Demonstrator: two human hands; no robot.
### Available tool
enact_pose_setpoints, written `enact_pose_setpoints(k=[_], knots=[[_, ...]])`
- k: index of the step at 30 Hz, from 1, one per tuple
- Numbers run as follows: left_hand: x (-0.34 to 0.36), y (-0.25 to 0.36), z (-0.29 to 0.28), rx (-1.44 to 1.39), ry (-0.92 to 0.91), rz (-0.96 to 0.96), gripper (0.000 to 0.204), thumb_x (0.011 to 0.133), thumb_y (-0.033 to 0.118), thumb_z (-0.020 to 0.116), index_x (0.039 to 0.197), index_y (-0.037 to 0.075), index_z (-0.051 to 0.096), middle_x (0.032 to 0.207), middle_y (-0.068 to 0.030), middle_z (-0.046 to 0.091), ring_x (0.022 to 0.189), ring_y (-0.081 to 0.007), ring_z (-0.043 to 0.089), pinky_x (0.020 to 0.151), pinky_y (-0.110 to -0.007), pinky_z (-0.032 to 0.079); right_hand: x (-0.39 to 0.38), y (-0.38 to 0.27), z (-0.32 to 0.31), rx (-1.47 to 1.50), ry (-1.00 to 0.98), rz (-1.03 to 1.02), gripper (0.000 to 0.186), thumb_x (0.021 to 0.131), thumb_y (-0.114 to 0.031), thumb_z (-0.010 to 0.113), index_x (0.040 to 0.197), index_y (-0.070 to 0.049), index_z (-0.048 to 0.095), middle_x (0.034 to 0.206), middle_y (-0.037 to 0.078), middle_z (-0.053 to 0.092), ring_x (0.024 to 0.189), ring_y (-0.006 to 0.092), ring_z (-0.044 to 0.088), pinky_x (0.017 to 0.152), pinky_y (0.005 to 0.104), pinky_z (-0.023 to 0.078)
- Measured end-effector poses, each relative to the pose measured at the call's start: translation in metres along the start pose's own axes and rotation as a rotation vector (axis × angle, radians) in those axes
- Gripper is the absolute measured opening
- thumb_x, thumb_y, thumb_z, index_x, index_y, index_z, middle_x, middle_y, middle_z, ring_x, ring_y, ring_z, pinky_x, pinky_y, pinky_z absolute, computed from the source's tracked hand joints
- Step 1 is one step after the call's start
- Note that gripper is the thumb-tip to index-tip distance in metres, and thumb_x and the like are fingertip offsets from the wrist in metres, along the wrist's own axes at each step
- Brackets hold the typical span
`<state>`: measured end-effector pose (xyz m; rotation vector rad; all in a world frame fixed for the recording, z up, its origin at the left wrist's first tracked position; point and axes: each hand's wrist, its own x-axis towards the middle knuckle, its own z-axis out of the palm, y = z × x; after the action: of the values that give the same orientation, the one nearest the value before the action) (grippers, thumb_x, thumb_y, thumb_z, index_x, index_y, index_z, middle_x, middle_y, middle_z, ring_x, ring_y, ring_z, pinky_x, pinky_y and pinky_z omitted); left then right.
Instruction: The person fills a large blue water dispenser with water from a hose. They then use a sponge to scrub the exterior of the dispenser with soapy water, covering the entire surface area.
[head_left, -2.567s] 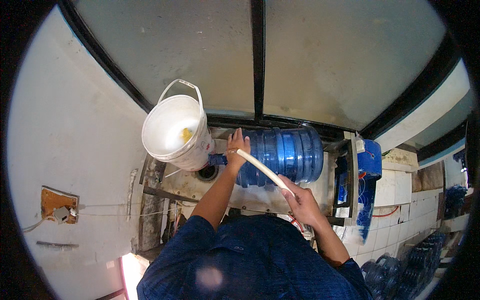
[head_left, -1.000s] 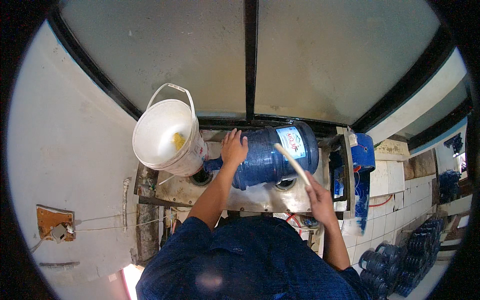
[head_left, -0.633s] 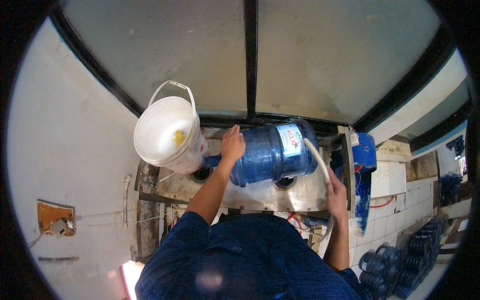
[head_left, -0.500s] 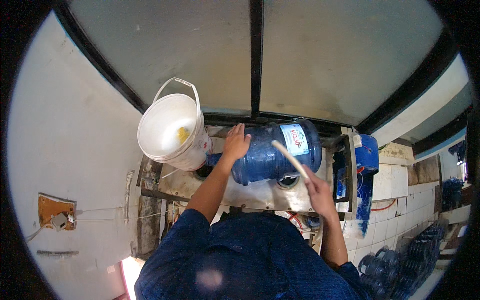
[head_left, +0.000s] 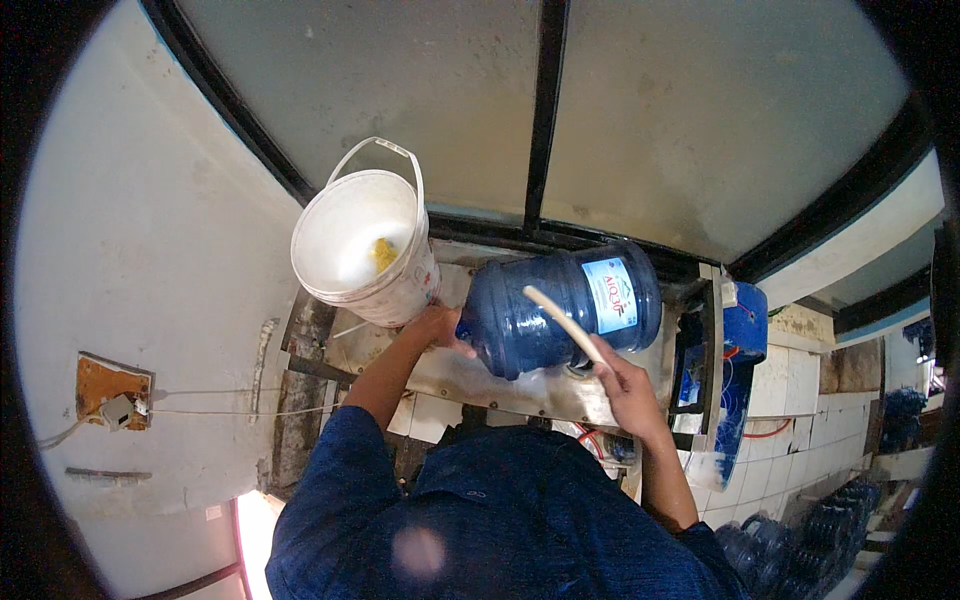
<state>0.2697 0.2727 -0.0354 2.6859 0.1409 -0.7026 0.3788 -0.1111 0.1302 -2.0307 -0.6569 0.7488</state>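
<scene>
A large blue water jug (head_left: 525,305) with a white-and-blue label lies on its side on a metal worktop (head_left: 525,395). Its neck points left, and my left hand (head_left: 440,328) is closed round it, partly hiding it. My right hand (head_left: 625,390) grips a pale cream, slightly curved stick (head_left: 560,322), held over the near side of the jug. Whether the stick touches the jug, I cannot tell. Left of the jug, a white bucket (head_left: 400,305) with its handle raised tilts toward me, a yellow lump (head_left: 384,254) inside.
Frosted panes (head_left: 650,150) in a black frame rise behind the worktop. A blue container (head_left: 742,318) stands past its right end. Several more jugs (head_left: 765,545) stand at lower right. A cable runs along the left wall from a small box (head_left: 116,410).
My left hand has slid from the top of the jug's shoulder down to its neck. The jug appears turned slightly. My right hand keeps the stick; the whole view has shifted a little.
</scene>
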Motion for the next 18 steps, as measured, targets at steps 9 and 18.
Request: enact_pose_setpoints(k=[9, 18], knots=[[-0.001, -0.009, 0.049, 0.060, 0.484, -0.345, 0.065, 0.068, 0.027, 0.085, 0.126, 0.011, 0.061, 0.109, -0.0189, 0.072, 0.102, -0.0365, 0.070, 0.085, -0.047, 0.057, -0.029, 0.056, -0.055, -0.060, 0.343, 0.077, 0.044, 0.108, -0.024, 0.051, 0.150, -0.009, 0.051, 0.139, 0.020, 0.063, 0.122, 0.0230, 0.062, 0.104, 0.0354, 0.046], [0.029, -0.018, 0.001, -1.170, 0.402, -0.009, 0.077, 0.089, 0.031, 0.067, 0.157, 0.010, 0.038, 0.130, -0.0272, 0.063, 0.110, -0.0358, 0.068, 0.098, -0.042, 0.052, -0.031, 0.034, -0.028, -0.049, 0.204, 0.022, 0.045, 0.107, -0.021, 0.054, 0.150, -0.010, 0.052, 0.101, 0.005, 0.063, 0.080, 0.0103, 0.048, 0.073, 0.0277, 0.044]])
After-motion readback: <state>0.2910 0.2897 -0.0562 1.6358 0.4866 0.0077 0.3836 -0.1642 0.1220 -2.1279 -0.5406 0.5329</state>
